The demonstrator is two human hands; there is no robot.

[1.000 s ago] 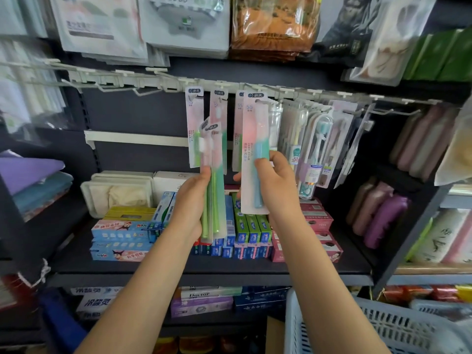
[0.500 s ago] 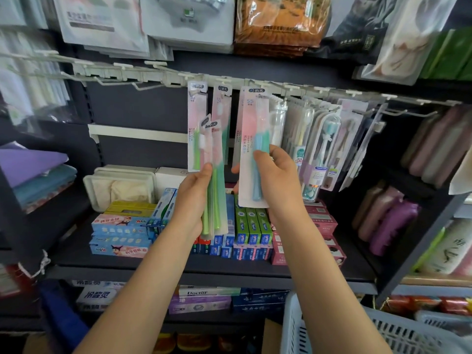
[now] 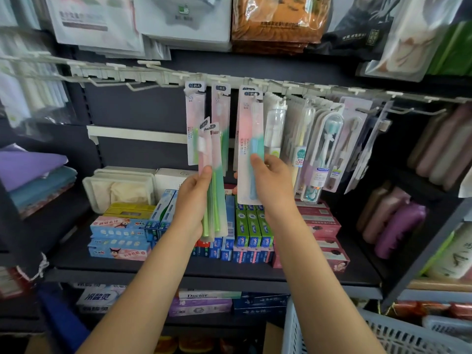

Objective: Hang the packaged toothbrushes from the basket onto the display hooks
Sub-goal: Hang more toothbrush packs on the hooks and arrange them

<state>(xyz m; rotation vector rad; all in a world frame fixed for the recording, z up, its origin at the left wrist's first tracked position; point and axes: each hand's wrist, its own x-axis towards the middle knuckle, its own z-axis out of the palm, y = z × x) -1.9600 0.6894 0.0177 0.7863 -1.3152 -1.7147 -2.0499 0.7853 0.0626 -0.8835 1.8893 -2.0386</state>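
I see my left hand [image 3: 194,200] gripping a bunch of green toothbrush packs [image 3: 214,180], my right hand [image 3: 273,182] pinching a blue toothbrush pack [image 3: 249,149] raised to the hook rail [image 3: 158,77], basket [image 3: 383,335] bottom right

- A dark shop shelving unit [image 3: 132,108] is seen, its back panel lit evenly.
- Stacked toothpaste boxes [image 3: 251,231] are laid along the middle shelf [image 3: 204,273].
- Folded cloths [image 3: 33,175], possibly towels, are kept at the left.
- Bagged goods [image 3: 278,21] are hung overhead.
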